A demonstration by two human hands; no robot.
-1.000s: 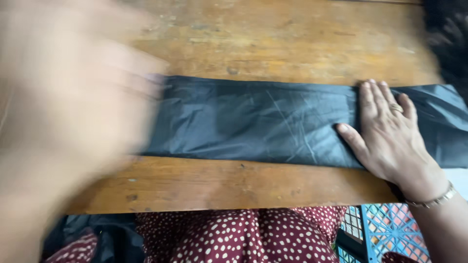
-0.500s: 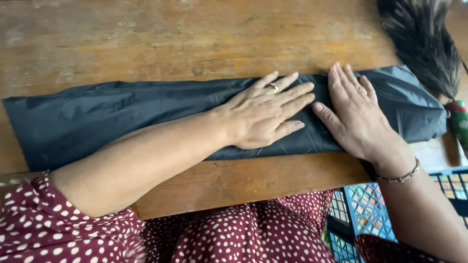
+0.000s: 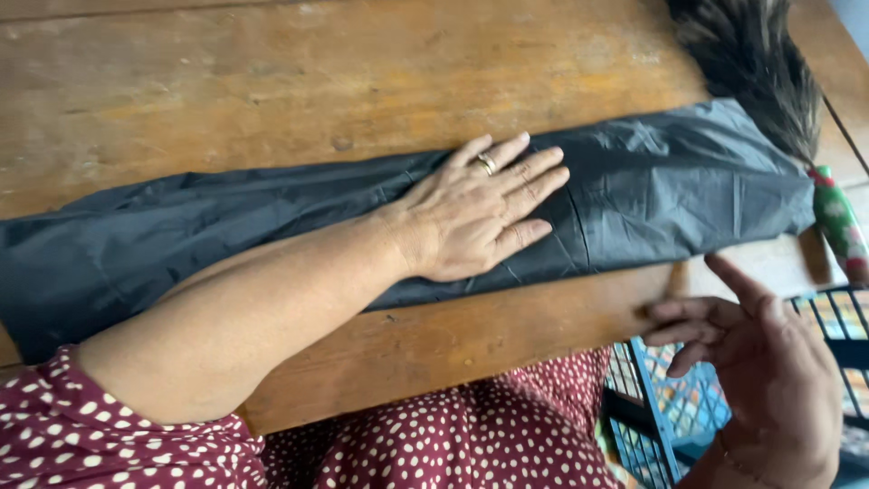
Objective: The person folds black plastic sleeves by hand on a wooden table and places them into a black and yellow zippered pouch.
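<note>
1. On the bench [image 3: 272, 81], one folded black plastic sheet [image 3: 670, 190] runs off frame at left.
2. Two hands: left hand [image 3: 471, 213] flat on it, fingers spread; right hand [image 3: 769, 353] open, empty, off the edge.
3. One feather duster [image 3: 751, 63], top cut off.

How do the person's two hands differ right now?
The left hand lies flat, palm down, on the black folded sheet; the right hand is off it, raised near the table edge. The left fingers are stretched out straight and pressed on the sheet; the right fingers are loosely curled in the air. The left shows a ring; I see none on the right. Both are bare and hold nothing.
</note>
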